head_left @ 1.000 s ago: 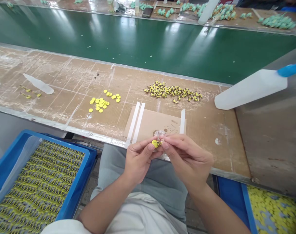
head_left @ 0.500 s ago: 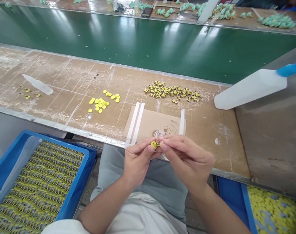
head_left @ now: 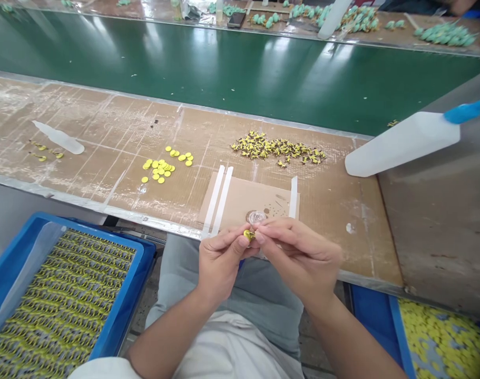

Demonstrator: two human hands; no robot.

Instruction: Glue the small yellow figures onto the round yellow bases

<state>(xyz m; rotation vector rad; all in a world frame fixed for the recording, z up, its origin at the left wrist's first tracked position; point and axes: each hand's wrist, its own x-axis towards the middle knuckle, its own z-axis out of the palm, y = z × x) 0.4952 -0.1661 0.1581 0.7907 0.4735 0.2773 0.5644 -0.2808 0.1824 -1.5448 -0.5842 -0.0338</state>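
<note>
1. Disc (head_left: 246,235), yellow and small, sits between the hands above the table's near edge, with a small yellow-and-dark piece (head_left: 252,235) at its right side.
2. The left hand (head_left: 219,263) has its thumb and fingertips closed on the disc.
3. The right hand (head_left: 303,258) pinches the small piece, thumb nearly meeting forefinger; the exact contact is too small to tell.
4. Just beyond the fingertips, a clear round blob (head_left: 257,217) rests on a cardboard sheet (head_left: 243,195) with white tape strips (head_left: 212,202).
5. Farther out on the table (head_left: 334,210) lie loose yellow discs (head_left: 158,169), a heap of yellow-and-dark pieces (head_left: 259,145) and a white bottle (head_left: 401,145) with a blue tip, tilted.
6. Below, a blue tray (head_left: 121,295) at left holds rows of yellow-and-dark pieces.
7. Behind everything runs a green belt (head_left: 204,68).
</note>
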